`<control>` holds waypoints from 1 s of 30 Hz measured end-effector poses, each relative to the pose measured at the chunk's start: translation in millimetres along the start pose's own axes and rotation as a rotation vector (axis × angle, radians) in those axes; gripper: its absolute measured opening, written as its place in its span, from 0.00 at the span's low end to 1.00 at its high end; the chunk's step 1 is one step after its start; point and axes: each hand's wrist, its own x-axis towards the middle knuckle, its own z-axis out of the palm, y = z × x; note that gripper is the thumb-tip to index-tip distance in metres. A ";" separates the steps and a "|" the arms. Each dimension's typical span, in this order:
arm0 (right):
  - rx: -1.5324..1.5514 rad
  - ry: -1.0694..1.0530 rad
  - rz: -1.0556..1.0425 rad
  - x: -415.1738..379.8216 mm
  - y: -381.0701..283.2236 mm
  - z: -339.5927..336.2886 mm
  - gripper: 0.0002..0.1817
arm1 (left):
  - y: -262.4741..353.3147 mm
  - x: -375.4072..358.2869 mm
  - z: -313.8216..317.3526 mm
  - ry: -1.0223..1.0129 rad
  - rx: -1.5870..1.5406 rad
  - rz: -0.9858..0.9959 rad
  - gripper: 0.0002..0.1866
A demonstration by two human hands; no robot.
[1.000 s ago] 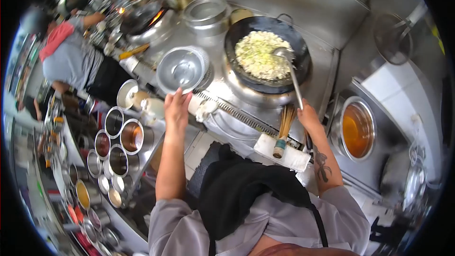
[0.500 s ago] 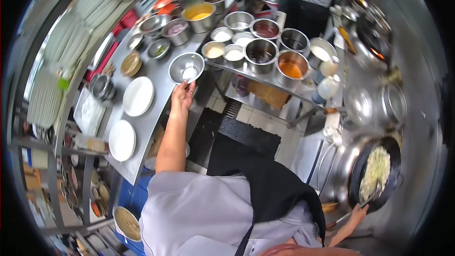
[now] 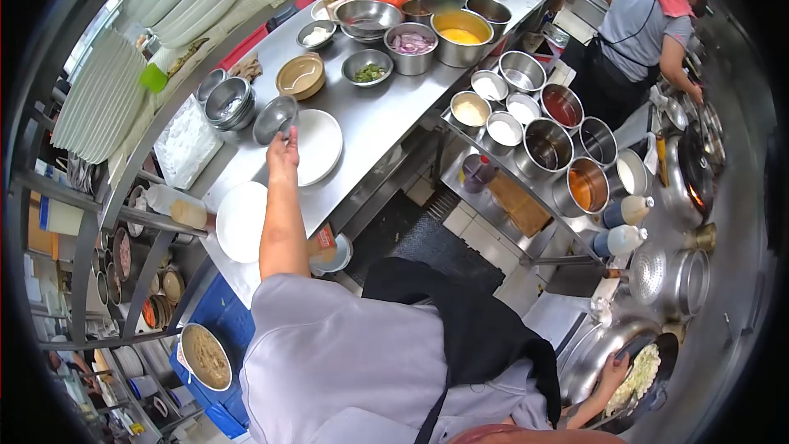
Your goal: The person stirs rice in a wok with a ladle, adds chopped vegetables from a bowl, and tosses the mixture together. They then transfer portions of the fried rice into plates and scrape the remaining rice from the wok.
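Note:
My left hand (image 3: pixel 283 153) grips the rim of a small metal bowl (image 3: pixel 274 122), tilted above the steel table. Close below the bowl lies a white plate (image 3: pixel 319 152), and a stack of metal bowls (image 3: pixel 230 105) is just to its left. At the lower right, my right hand (image 3: pixel 611 376) is closed at the edge of a dark wok (image 3: pixel 667 362). It appears to hold a long-handled metal utensil (image 3: pixel 610 419), mostly hidden. Pale chopped food (image 3: pixel 636 380) lies in the wok.
Another white plate (image 3: pixel 241 222) lies near the table edge. Bowls of red onion (image 3: pixel 411 41) and greens (image 3: pixel 369 72) stand further back. Pots of sauce (image 3: pixel 587 187) fill a side shelf. A co-worker (image 3: pixel 633 41) stands at the far stove. White plates (image 3: pixel 103 99) are stacked on the left rack.
My left hand has carried the metal bowl left, away from the sauce pots, to beside the stacked bowls. My view has turned left. My right hand stays by the wok.

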 end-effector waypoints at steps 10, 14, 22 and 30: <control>-0.003 -0.054 -0.026 -12.6 -57.0 20.2 0.31 | 10.1 3.2 -16.6 -0.095 0.572 0.043 0.20; -0.038 -0.006 -0.127 -22.5 -56.3 18.7 0.30 | -38.4 -78.5 -20.9 -0.527 1.333 0.833 0.10; 0.004 0.218 0.054 -100.8 -21.1 -26.1 0.25 | -190.1 -239.0 -30.0 -1.578 1.515 0.210 0.09; -0.207 0.304 0.462 -175.3 56.4 -69.8 0.24 | -320.9 -354.2 -81.6 -2.603 1.798 0.057 0.21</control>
